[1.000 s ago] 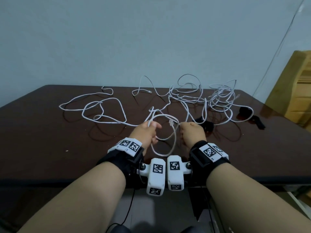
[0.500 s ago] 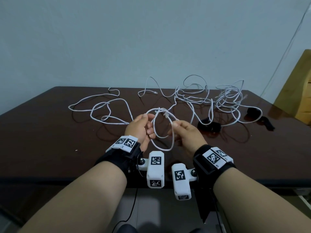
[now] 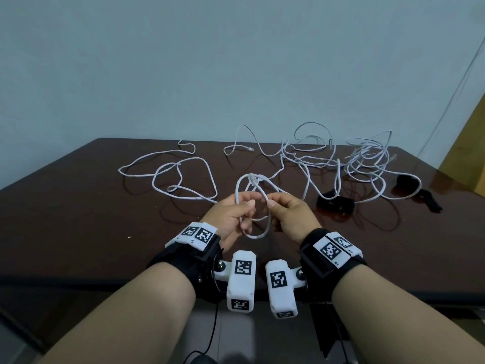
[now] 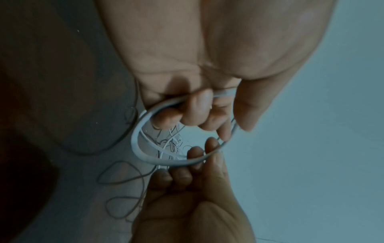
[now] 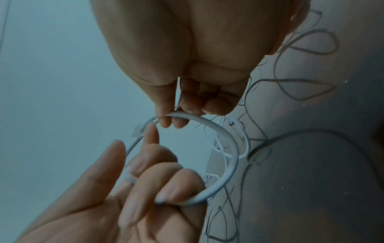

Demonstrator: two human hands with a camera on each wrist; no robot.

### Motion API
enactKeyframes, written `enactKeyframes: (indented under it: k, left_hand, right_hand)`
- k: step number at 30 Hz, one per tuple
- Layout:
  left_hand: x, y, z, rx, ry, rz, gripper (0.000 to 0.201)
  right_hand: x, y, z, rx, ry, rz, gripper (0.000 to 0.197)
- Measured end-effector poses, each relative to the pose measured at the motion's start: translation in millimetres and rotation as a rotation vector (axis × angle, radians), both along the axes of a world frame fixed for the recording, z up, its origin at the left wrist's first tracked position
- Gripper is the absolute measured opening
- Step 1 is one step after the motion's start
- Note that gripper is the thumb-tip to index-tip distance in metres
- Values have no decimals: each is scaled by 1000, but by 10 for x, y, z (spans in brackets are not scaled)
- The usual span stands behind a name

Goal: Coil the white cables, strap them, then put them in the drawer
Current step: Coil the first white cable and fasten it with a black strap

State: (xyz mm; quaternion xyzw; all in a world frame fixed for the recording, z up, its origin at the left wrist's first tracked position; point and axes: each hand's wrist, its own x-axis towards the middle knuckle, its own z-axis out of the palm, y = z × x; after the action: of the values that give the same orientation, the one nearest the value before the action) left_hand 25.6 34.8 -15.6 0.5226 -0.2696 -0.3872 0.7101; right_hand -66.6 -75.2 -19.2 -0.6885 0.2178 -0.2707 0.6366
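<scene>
A small loop of white cable [image 3: 258, 233] hangs in the air between my two hands, above the near middle of the dark table [image 3: 78, 219]. My left hand [image 3: 236, 214] grips the loop's left side with curled fingers. My right hand [image 3: 284, 210] pinches its right side between thumb and forefinger. The same loop [image 4: 145, 157] curves under my left fingers in the left wrist view. In the right wrist view the loop [image 5: 226, 143] arcs between both hands. The rest of this cable [image 3: 183, 177] trails away over the table to the left. A second tangled white cable [image 3: 364, 164] lies at the far right.
Two black straps lie on the table's right side, one [image 3: 336, 203] near my right hand and another [image 3: 409, 182] farther right. A wooden cabinet [image 3: 467, 143] stands beyond the right edge. The wall rises behind the table.
Both hands have lifted the cable off the table and come closer together. The loop between them has grown smaller and rounder.
</scene>
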Motion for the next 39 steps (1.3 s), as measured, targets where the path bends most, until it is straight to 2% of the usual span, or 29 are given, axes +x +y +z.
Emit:
enactKeyframes:
  k: [2, 5, 8, 13, 14, 15, 17, 19, 21, 23, 25, 27, 31, 34, 36, 39]
  left_hand:
    - [7, -5, 8, -35, 0, -20, 21]
    - [0, -27, 57, -38, -42, -13, 28]
    - [-22, -38, 88, -39, -79, -40, 36]
    - [35, -43, 81, -45, -35, -15, 43]
    - [49, -35, 80, -47, -23, -19, 45]
    - [64, -24, 78, -45, -19, -26, 47]
    - [83, -5, 78, -31, -35, -29, 51]
    - [89, -6, 72, 8, -63, 26, 54]
    - [128, -24, 53, 102, -114, 156, 49]
    - [185, -29, 46, 212, -226, 251, 34]
    - [239, -18, 79, 259, -349, 223, 24]
    - [248, -9, 148, 275, -472, 145, 25]
    - [213, 13, 249, 421, -729, 28, 20]
    - [184, 35, 279, 442, -723, 2, 39]
    - [179, 30, 290, 456, -742, -11, 48]
    - [164, 32, 290, 463, -735, -57, 33]
  right_hand:
    - [28, 2, -11, -16, 5, -45, 15]
    - [74, -25, -48, -164, 21, -153, 17]
    - [106, -13, -34, -236, 48, -203, 40]
    - [104, -62, 16, -214, 77, -344, 61]
    - [105, -74, 24, -215, 131, -312, 60]
    - [103, -82, 35, -233, 181, -263, 50]
    - [97, -83, 52, -310, 244, -203, 19]
    - [81, -91, 71, -373, 272, -221, 16]
    - [74, -104, 76, -429, 298, -268, 21]
    - [78, -107, 82, -520, 357, -316, 32]
    - [90, -89, 96, -687, 471, -353, 43]
    - [112, -48, 137, -786, 523, -316, 49]
    - [136, 66, 192, -694, 478, -65, 41]
    - [118, 138, 277, -862, 572, 3, 31]
    - [132, 173, 326, -977, 649, 29, 34]
    - [174, 172, 346, -1008, 708, 69, 28]
